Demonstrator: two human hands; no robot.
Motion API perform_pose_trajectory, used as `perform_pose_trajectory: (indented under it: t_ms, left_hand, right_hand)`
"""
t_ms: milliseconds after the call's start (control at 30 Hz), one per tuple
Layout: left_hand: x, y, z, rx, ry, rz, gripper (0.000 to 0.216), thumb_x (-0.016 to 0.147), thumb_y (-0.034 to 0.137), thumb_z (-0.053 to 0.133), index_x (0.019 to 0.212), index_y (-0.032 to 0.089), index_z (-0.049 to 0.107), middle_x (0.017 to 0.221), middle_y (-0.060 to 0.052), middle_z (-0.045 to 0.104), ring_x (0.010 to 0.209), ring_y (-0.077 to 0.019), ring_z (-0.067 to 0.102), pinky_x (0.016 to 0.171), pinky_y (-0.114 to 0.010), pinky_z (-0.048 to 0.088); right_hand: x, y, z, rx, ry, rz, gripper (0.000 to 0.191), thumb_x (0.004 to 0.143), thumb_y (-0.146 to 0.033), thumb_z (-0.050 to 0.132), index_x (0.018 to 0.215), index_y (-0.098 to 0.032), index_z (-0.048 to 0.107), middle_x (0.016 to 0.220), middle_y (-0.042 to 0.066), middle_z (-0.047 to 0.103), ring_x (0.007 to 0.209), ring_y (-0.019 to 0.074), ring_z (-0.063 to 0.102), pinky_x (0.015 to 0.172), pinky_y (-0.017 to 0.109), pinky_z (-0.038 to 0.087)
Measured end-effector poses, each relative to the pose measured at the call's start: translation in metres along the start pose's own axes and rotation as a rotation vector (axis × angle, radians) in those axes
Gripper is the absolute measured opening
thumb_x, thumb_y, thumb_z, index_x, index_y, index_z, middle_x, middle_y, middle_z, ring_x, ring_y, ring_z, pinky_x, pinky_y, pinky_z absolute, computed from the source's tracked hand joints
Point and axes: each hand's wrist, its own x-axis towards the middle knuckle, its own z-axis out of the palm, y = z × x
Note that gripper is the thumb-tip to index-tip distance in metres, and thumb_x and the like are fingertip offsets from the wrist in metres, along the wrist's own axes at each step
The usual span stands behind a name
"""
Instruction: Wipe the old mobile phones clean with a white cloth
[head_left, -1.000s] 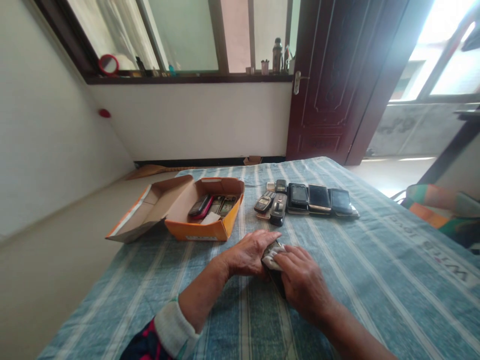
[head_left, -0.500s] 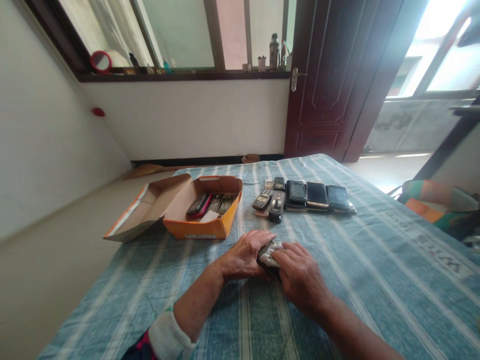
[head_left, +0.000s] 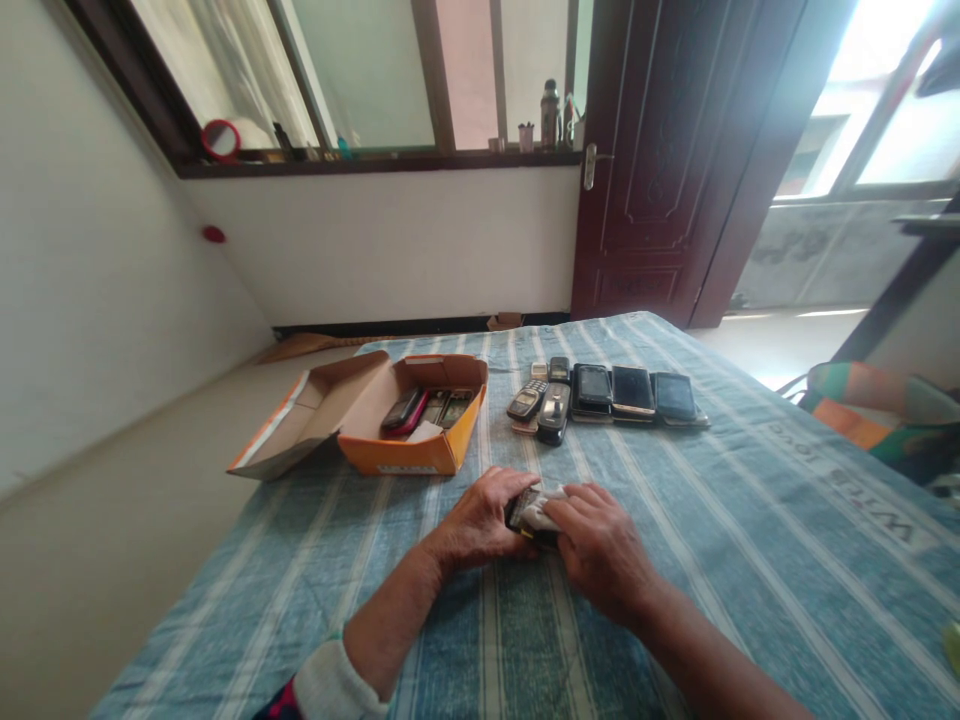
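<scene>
- Left hand (head_left: 480, 522) clasps a dark phone (head_left: 515, 513) over the striped cover (head_left: 300, 570); right hand (head_left: 606, 538) pinches a white cloth (head_left: 541, 512) against it, wiping apparently unfinished.
- Set-out phones (head_left: 631, 388) beyond seem done; boxed phones (head_left: 403, 410), perhaps left.

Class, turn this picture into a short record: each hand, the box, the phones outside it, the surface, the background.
Left hand: grips a dark device, partly hidden
Right hand: holds a white wad against the device
Box: orange, open, phones inside
Outside phones: grouped right of the box
Surface: striped blue cover
Background: dark red door
</scene>
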Motion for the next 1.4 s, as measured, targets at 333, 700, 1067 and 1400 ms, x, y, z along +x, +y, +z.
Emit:
perform_pose_trajectory:
  t_ms: [333, 700, 1067, 1400]
  left_hand:
    - [-0.013, 0.001, -0.002, 0.051, 0.077, -0.055, 0.075, 0.051, 0.026, 0.085, 0.121, 0.018, 0.061, 0.112, -0.007, 0.066, 0.107, -0.0271, 0.057, 0.097, -0.04, 0.045]
    - [-0.012, 0.002, -0.006, 0.096, 0.052, -0.095, 0.073, 0.051, 0.028, 0.084, 0.12, 0.019, 0.06, 0.107, -0.005, 0.065, 0.104, -0.0267, 0.057, 0.094, -0.039, 0.047]
    - [-0.011, 0.001, -0.005, 0.117, 0.051, -0.082, 0.07, 0.051, 0.029, 0.085, 0.116, 0.018, 0.062, 0.106, -0.005, 0.064, 0.102, -0.0262, 0.057, 0.093, -0.039, 0.046]
    - [-0.01, -0.002, -0.003, 0.15, 0.041, -0.057, 0.067, 0.05, 0.03, 0.086, 0.112, 0.017, 0.063, 0.103, -0.005, 0.063, 0.099, -0.0254, 0.056, 0.09, -0.037, 0.046]
  right_hand:
    - [-0.003, 0.002, 0.0, -0.064, -0.023, 0.026, 0.022, 0.076, -0.003, 0.048, 0.079, -0.019, 0.063, 0.075, 0.005, 0.064, 0.076, 0.0196, 0.053, 0.078, 0.031, 0.038]
    - [-0.001, 0.002, -0.003, -0.189, 0.005, 0.072, 0.018, 0.071, -0.003, 0.048, 0.069, -0.019, 0.058, 0.065, 0.004, 0.059, 0.066, 0.0185, 0.048, 0.069, 0.031, 0.032]
    - [-0.002, 0.001, 0.0, -0.243, 0.071, 0.048, 0.019, 0.074, -0.004, 0.048, 0.071, -0.018, 0.06, 0.064, 0.004, 0.057, 0.065, 0.0187, 0.047, 0.069, 0.031, 0.031]
    - [-0.004, 0.0, 0.004, -0.262, 0.031, 0.027, 0.018, 0.076, -0.006, 0.049, 0.077, -0.018, 0.061, 0.068, 0.005, 0.059, 0.069, 0.02, 0.048, 0.071, 0.032, 0.033]
